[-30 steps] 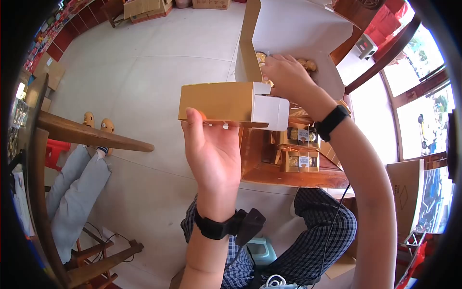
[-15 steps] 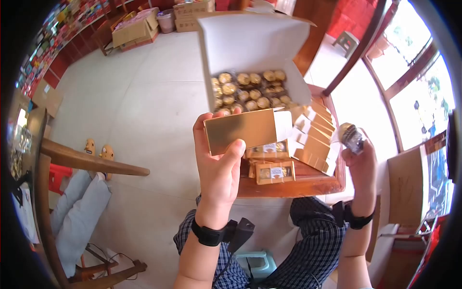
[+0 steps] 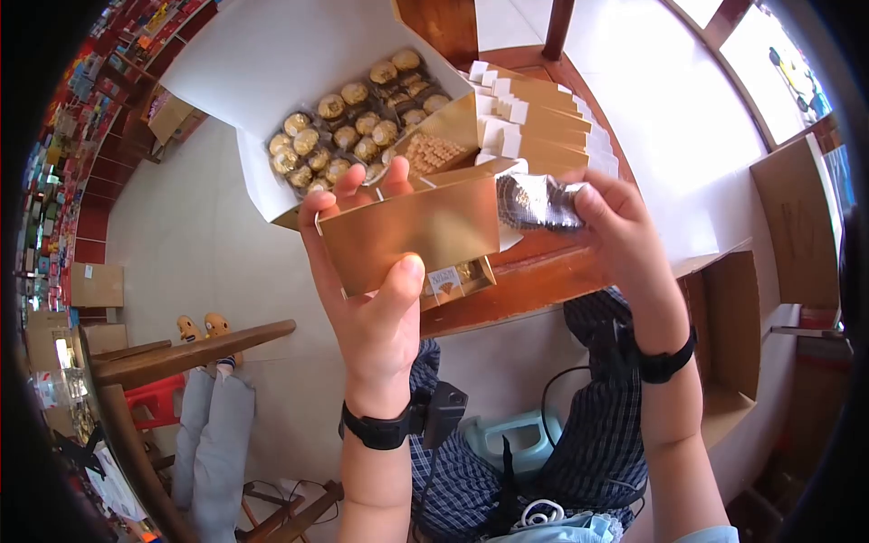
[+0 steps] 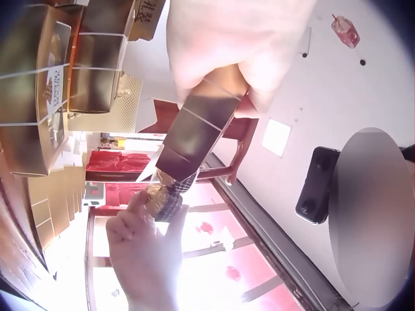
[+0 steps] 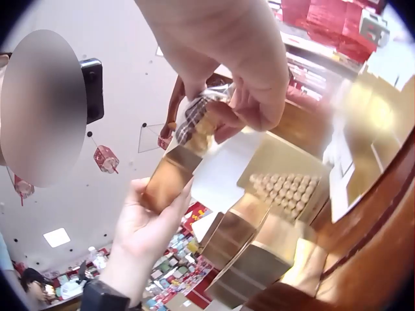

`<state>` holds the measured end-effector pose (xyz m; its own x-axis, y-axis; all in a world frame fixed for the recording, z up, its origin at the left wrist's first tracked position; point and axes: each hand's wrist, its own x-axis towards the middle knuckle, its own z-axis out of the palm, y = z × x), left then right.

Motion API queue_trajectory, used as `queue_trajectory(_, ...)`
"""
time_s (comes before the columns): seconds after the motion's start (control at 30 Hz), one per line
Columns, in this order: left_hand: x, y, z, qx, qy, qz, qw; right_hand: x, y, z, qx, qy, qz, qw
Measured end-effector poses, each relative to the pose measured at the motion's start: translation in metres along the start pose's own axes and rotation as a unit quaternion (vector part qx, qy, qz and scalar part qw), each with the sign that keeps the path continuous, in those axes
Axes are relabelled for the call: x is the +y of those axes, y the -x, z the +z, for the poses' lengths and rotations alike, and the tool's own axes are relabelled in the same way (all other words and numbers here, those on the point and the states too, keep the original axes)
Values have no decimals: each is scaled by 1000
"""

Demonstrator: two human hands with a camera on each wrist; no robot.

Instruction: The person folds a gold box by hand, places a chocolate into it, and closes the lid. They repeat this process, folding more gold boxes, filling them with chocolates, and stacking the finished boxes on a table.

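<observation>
My left hand [image 3: 376,339] grips a small gold cardboard box [image 3: 416,231], thumb across its front and fingers behind it. My right hand [image 3: 629,235] pinches a clear plastic pack of foil-wrapped chocolates [image 3: 541,201] by its end. The pack's near end is right at the box's open right end, with its outer part still outside in the right wrist view. Behind the hands stands a large carton [image 3: 256,172] with its white lid up, holding rows of gold-wrapped chocolates [image 3: 367,122]. Below the gold box, a windowed chocolate box [image 3: 457,281] shows partly, the rest hidden.
Overlapping gold boxes with white flaps [image 3: 552,122] lie on the wooden table [image 3: 543,281] at the back right. An open brown carton [image 3: 733,335] is at the right. A light blue stool [image 3: 511,439] stands between the person's knees. Another person's legs [image 3: 213,434] show at the left.
My right hand has come away from the big carton with a pack, swung out right, then moved left to the gold box's end. The head view has turned right.
</observation>
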<state>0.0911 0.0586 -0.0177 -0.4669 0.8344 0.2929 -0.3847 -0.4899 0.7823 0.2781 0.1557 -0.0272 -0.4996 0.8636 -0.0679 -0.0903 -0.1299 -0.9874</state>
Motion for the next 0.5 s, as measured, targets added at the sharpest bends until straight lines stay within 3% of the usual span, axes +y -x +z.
queue_trajectory(0.07, -2, 1, 0, -16, -13, 0, 1000, -8, 1, -14, -55, 21, 12, 998)
queue_trajectory(0.1, -4, 1, 1, -13, 2, -13, 1000, -9, 1, -15, -54, 20, 13, 998)
queue_trajectory(0.17, -6, 3, 3, -6, 33, -40, 999, -12, 0, -14, -43, 26, -64, 997)
queue_trajectory(0.3, -14, 7, 6, -27, 72, -53, 996, -25, 2, -11, -60, 49, -62, 995)
queue_trajectory(0.37, -15, 9, 10, -8, 77, -56, 995, -30, 5, -2, 13, 101, -107, 989)
queue_trajectory(0.5, -19, 10, 14, 22, 108, -44, 993, -28, 4, 13, 75, 76, -168, 980)
